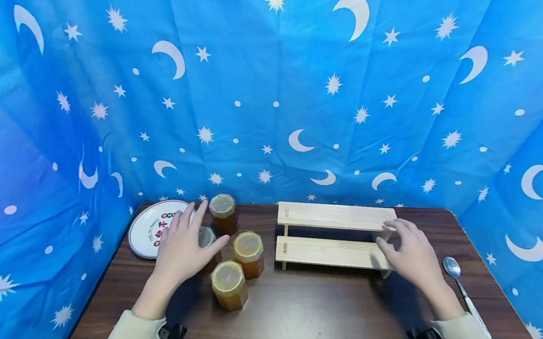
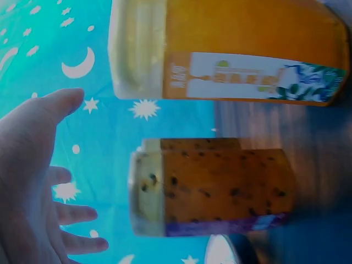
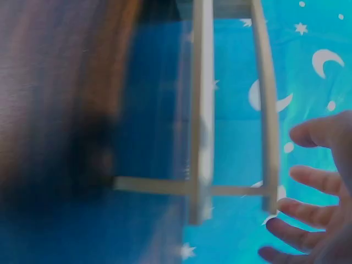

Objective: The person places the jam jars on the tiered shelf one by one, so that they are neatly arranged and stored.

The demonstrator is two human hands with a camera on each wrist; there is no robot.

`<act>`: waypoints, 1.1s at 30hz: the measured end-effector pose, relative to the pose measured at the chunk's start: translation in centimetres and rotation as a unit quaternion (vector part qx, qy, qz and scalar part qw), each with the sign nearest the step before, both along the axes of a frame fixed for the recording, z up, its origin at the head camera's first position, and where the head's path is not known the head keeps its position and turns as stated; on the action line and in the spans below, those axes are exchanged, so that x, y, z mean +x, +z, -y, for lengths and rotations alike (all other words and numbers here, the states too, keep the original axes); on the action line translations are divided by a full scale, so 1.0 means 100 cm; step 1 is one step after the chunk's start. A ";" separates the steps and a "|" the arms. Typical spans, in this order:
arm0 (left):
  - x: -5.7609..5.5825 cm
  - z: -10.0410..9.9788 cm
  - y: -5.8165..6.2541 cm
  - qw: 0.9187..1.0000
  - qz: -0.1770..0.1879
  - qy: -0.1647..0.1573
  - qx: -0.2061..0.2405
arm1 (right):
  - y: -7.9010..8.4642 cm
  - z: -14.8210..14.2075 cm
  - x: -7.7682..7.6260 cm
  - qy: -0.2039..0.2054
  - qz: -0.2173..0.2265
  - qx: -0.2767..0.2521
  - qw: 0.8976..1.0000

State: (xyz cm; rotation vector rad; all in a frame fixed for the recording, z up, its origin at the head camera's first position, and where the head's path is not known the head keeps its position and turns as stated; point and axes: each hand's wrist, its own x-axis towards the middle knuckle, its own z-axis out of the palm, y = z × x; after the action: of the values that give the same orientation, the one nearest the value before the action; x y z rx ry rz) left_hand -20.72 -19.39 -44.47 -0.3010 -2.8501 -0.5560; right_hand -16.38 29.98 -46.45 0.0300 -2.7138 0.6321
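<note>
Several hexagonal jars of orange preserve stand left of centre on the dark wooden table (image 1: 305,319): a far jar (image 1: 223,213), a middle jar (image 1: 249,253) and a near jar (image 1: 228,284). My left hand (image 1: 188,246) hovers with spread, straight fingers over another jar (image 1: 207,234), which it mostly hides. The left wrist view shows my left hand (image 2: 33,181) holding nothing beside a seeded jar (image 2: 214,187) and a labelled jar (image 2: 220,52). My right hand (image 1: 407,249) lies relaxed at the right end of a two-step wooden shelf (image 1: 329,235). In the blurred right wrist view its fingers (image 3: 308,179) are spread beside the shelf (image 3: 203,110).
A white plate (image 1: 147,233) with red print lies at the back left corner. A metal spoon (image 1: 455,274) lies near the right table edge. Blue star-and-moon cloth (image 1: 263,83) walls the table on three sides.
</note>
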 end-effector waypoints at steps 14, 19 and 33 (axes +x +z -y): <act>0.020 0.022 -0.038 0.985 -0.001 0.023 0.168 | -0.035 -0.029 0.009 -0.131 0.078 -0.141 0.978; 0.023 0.026 -0.055 0.974 0.045 0.041 0.218 | -0.044 -0.032 0.005 -0.111 0.186 -0.164 0.962; 0.018 0.034 -0.082 0.924 0.101 0.014 0.369 | -0.048 -0.035 -0.001 -0.064 0.247 -0.378 0.890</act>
State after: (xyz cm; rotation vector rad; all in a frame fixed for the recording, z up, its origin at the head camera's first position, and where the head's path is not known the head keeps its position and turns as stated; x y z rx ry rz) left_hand -18.89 -22.76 -52.72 -0.0639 -2.5645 -1.6545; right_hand -16.46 33.43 -51.26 -0.5689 -2.6578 1.8077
